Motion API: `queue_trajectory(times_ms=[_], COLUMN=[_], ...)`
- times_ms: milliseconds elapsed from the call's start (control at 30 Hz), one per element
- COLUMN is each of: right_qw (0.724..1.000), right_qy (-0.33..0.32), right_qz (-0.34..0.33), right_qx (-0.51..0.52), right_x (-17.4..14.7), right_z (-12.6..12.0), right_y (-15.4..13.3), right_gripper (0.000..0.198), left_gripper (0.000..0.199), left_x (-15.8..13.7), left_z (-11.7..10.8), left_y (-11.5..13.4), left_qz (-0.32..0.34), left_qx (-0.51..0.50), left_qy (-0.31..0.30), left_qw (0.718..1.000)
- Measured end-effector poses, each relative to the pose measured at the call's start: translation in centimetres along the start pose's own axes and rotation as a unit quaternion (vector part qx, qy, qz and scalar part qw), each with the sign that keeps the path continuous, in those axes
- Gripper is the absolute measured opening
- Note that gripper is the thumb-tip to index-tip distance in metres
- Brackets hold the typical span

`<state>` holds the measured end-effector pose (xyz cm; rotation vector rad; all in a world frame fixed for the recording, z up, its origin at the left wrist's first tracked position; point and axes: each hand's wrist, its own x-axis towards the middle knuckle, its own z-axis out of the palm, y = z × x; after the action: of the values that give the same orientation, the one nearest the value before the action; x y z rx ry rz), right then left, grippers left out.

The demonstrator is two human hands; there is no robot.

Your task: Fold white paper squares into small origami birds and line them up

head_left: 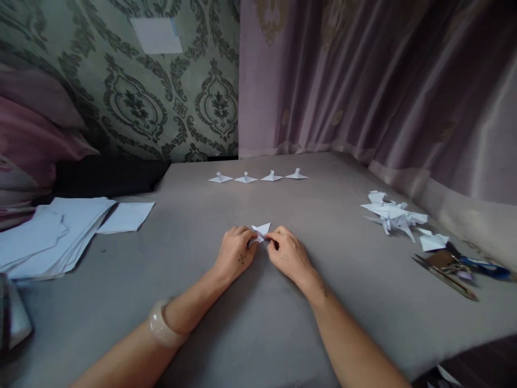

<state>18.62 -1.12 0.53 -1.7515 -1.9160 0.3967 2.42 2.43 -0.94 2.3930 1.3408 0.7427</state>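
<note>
Between my hands, at the middle of the grey surface, is a small folded white paper piece [262, 229] with pointed ends. My left hand [238, 249] pinches its left side between thumb and forefinger. From the other side, my right hand [287, 253] has its thumb and forefinger closed on the piece's lower right part. Fingers cover part of the folds, so its full shape is hidden. Farther back stands a row of several folded white paper figures [246, 178], each with a flat pointed base and a small upright part.
On the right lies a heap of folded paper pieces [393, 213], with scissors [440, 275] and a blue-handled tool [484, 267] nearby. Stacked white sheets [81, 226] and a smaller white sheet [127, 217] lie left. Behind hangs a pink curtain [299, 81].
</note>
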Motion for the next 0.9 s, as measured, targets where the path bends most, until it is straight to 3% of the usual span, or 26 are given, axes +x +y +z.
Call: queue_trajectory(times_ms=[400, 600, 733, 900], right_qw=[0.999, 1.0, 0.996, 0.992], right_qy=[-0.03, 0.014, 0.048, 0.047], right_qz=[-0.044, 0.012, 0.061, 0.094], right_qx=[-0.002, 0.008, 0.041, 0.069], right_x=[-0.9, -0.6, -0.1, 0.3], right_z=[0.9, 0.3, 0.2, 0.6], right_y=[-2.0, -1.5, -0.9, -0.4], right_gripper=[0.035, 0.032, 0.03, 0.029], left_gripper=[0.028, 0.025, 0.012, 0.025], left_x=[0.5, 0.6, 0.3, 0.2], left_z=[-0.6, -1.1, -1.0, -0.1], left_y=[-1.4, -0.5, 0.6, 1.1], left_qz=[-0.03, -0.077, -0.083, -0.107], left_qx=[0.033, 0.02, 0.033, 0.084], left_qy=[-0.008, 0.001, 0.002, 0.012], left_qw=[0.999, 0.997, 0.996, 0.991])
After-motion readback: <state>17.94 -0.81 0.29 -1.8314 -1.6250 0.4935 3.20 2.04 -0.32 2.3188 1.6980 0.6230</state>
